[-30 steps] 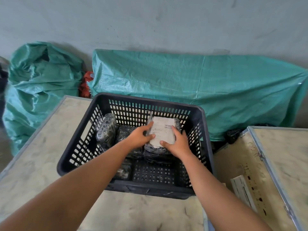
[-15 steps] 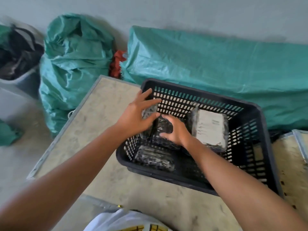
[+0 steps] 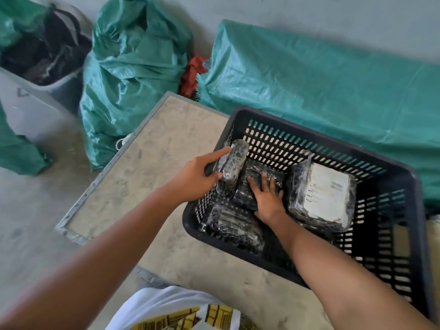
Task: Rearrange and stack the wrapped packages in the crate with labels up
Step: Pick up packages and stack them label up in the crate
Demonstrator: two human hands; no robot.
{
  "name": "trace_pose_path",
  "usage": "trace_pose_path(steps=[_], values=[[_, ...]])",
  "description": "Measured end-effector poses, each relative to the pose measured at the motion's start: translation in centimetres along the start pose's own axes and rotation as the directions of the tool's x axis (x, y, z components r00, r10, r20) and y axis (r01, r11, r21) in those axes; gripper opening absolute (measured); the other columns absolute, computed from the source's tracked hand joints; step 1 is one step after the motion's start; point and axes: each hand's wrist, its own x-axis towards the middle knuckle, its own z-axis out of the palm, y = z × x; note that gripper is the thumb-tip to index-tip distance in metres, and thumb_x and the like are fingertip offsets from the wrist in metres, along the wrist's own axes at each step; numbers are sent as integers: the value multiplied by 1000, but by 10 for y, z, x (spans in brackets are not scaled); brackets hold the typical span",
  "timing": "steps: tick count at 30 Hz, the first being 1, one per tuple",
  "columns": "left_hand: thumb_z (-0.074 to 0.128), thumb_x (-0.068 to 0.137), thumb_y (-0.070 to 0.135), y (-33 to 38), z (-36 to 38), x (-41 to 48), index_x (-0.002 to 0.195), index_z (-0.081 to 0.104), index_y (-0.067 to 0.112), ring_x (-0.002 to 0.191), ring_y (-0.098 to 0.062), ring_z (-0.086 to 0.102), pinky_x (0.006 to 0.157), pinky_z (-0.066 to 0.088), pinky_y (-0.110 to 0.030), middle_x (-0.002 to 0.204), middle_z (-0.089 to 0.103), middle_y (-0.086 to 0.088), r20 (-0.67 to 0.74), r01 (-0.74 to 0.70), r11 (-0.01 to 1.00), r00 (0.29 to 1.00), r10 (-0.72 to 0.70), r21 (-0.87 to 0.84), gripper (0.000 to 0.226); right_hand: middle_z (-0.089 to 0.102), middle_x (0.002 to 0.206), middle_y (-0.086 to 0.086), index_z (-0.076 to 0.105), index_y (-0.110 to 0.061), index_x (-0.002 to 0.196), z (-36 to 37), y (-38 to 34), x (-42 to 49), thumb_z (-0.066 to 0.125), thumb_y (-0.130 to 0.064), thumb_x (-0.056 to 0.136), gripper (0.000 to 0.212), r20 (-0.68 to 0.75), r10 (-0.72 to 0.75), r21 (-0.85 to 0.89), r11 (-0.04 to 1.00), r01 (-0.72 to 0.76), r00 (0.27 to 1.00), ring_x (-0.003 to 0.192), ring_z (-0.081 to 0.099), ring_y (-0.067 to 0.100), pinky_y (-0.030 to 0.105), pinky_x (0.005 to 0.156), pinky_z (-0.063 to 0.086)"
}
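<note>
Hands, having left the white-labelled package (image 3: 326, 191), are now gripping: left hand (image 3: 197, 178) clasping an upright film-wrapped bundle (image 3: 232, 170), right hand (image 3: 267, 196) pressing spread on a dark flat package (image 3: 257, 181) in the black slotted crate (image 3: 333, 134).

Your arms: bare, no sleeves showing
Your hands: left hand (image 3: 194, 178) and right hand (image 3: 267, 198) ungloved
Your shirt (image 3: 181, 310): white, yellow-and-black print

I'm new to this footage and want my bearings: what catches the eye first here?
The black slotted crate on the worn tabletop, with the white label of the labelled package shining at its right. The left hand grips an upright package at the crate's left wall, the right hand lies flat on a dark package, and green sacks fill the background.
</note>
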Motion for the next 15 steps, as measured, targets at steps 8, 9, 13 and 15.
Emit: trace_pose_path(steps=[8,9,13,15], values=[[65,96,8,0,1,-1,146,49,46,120,-1,56,85,35,5,140,58,12,-10,2,998,1000,-3,-67,64,72,112,5,41,-24,158,-44,6,-18,83,-12,80,89,-104,-162,271,945,184,981,81,68,14,22,66,51],[65,96,9,0,1,-1,146,50,46,119,1,56,89,36,3,139,59,11,-11,8,998,1000,-8,-69,64,73,94,0,46,-22,155,-48,11,-21,81,-10,79,85,-151,-187,301,927,225,971,62,59,9,16,54,43],[66,96,8,3,1,-3,144,52,46,125,-5,54,109,39,-24,135,63,4,-9,19,995,1000,-20,-95,63,71,92,-16,51,-37,149,-68,20,-38,80,-14,82,76,-235,-130,499,834,234,963,52,53,2,13,49,41],[66,96,10,2,3,-2,143,52,48,107,-5,63,92,46,-17,130,65,3,-33,19,999,999,-20,-40,63,68,93,-28,58,-42,142,-77,25,-50,81,-19,84,67,-254,-77,603,767,220,964,54,56,-3,10,50,42]])
